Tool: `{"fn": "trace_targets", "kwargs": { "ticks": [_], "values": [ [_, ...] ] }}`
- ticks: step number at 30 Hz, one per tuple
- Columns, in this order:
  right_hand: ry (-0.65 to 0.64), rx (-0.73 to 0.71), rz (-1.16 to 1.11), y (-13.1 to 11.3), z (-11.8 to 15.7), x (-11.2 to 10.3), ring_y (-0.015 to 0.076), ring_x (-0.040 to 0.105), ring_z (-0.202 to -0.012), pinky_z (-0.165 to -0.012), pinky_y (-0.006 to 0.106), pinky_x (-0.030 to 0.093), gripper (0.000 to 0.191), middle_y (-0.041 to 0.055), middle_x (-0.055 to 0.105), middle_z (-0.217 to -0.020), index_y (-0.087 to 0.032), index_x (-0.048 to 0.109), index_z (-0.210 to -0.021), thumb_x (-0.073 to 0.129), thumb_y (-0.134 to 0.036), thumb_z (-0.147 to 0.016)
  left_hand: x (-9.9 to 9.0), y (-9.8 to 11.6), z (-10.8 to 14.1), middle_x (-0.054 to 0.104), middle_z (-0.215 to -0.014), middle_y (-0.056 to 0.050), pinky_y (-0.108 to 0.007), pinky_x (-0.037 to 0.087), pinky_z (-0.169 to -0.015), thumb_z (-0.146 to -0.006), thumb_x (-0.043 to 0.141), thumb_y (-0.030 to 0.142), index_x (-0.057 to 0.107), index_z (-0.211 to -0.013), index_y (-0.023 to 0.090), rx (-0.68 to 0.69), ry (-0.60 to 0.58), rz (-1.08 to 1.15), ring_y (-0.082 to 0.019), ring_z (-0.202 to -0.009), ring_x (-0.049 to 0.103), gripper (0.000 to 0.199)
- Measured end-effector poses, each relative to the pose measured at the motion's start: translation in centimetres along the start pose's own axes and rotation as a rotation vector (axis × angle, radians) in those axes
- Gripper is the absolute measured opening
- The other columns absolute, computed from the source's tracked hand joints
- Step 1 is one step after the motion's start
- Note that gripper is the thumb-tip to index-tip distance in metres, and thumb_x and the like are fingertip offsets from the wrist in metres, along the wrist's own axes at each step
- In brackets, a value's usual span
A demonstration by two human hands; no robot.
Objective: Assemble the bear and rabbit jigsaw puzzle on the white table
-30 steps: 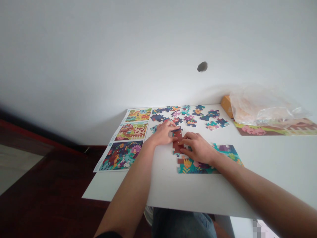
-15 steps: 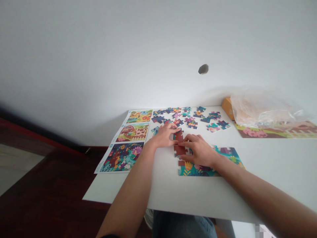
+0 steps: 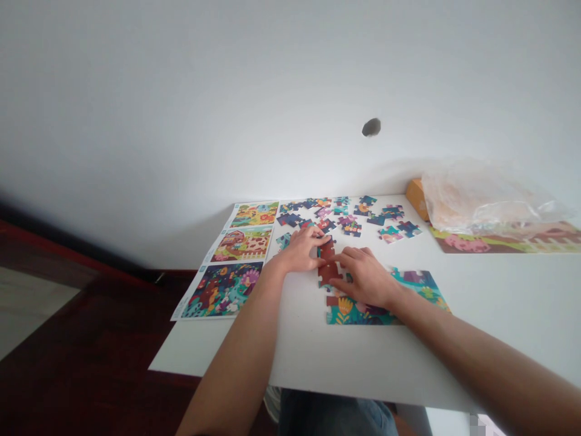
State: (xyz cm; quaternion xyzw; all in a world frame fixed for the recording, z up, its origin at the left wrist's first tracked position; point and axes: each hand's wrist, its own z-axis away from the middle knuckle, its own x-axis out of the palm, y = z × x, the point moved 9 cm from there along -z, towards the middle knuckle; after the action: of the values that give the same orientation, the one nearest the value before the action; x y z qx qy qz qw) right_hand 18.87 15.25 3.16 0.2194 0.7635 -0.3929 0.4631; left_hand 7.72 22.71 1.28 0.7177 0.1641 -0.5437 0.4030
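Observation:
Two brown puzzle pieces lie joined, one above the other, near the middle of the white table [image 3: 299, 339]. My left hand [image 3: 302, 249] grips the upper brown puzzle piece [image 3: 327, 249] from its left side, index finger at the top and thumb lower down. On the right, my right hand [image 3: 365, 275] has index finger and thumb at the lower brown puzzle piece [image 3: 327, 275]. Just below and to the right is a partly assembled puzzle [image 3: 345, 312] with a yellow flower; my right hand and forearm cover part of it.
Several loose puzzle pieces [image 3: 351, 227] are scattered toward the wall. A sheet with three printed pictures [image 3: 222, 287] lies along the left edge. At the back right, a clear plastic bag [image 3: 490, 194] rests beside an orange box [image 3: 416, 198] and over a farm-scene puzzle [image 3: 499, 239].
The lower brown piece has met the upper one, closing the small gap between them. My right fingers have shifted slightly; my left hand stays nearly in place.

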Motion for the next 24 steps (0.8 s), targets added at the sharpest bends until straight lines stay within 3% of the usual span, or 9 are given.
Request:
{"fn": "trace_targets", "kwargs": {
  "ticks": [3, 6, 13, 24],
  "values": [
    [0.090, 0.077, -0.022, 1.1, 0.0, -1.0, 0.0191, 0.060, -0.086, -0.084, 0.034, 0.039, 0.023, 0.0053, 0.065, -0.091, -0.020, 0.066, -0.109, 0.053, -0.021, -0.090, -0.1, 0.0, 0.0, 0.050, -0.132, -0.008, -0.047, 0.029, -0.116, -0.073, 0.077, 0.032, 0.063, -0.130, 0.030, 0.001, 0.010, -0.011, -0.030, -0.130, 0.044, 0.058],
    [0.134, 0.138, -0.013, 2.2, 0.0, -1.4, 0.0190, 0.062, -0.084, -0.084, 0.033, 0.039, 0.025, 0.0053, 0.066, -0.088, -0.018, 0.068, -0.103, 0.050, -0.014, -0.086, -0.1, -0.1, 0.0, 0.051, -0.131, -0.008, -0.046, 0.031, -0.115, -0.076, 0.075, 0.032, 0.063, -0.130, 0.029, -0.006, 0.021, -0.010, -0.030, -0.129, 0.045, 0.056],
    [0.070, 0.155, 0.010, 2.3, -0.1, -0.8, 0.0180, 0.062, -0.081, -0.081, 0.032, 0.039, 0.024, 0.0046, 0.069, -0.087, -0.019, 0.071, -0.102, 0.051, -0.020, -0.088, 0.1, 0.1, -0.1, 0.049, -0.132, -0.010, -0.049, 0.032, -0.114, -0.067, 0.081, 0.053, 0.059, -0.135, 0.027, -0.015, 0.044, -0.025, -0.033, -0.127, 0.045, 0.076],
    [0.063, 0.209, 0.065, 3.1, 0.0, -0.6, 0.0183, 0.062, -0.083, -0.083, 0.031, 0.038, 0.024, 0.0054, 0.070, -0.089, -0.020, 0.072, -0.101, 0.050, -0.024, -0.090, 0.0, 0.4, -0.1, 0.049, -0.135, -0.011, -0.050, 0.031, -0.116, -0.068, 0.082, 0.042, 0.060, -0.133, 0.024, 0.018, 0.007, -0.021, -0.032, -0.129, 0.045, 0.070]
  ]
}}
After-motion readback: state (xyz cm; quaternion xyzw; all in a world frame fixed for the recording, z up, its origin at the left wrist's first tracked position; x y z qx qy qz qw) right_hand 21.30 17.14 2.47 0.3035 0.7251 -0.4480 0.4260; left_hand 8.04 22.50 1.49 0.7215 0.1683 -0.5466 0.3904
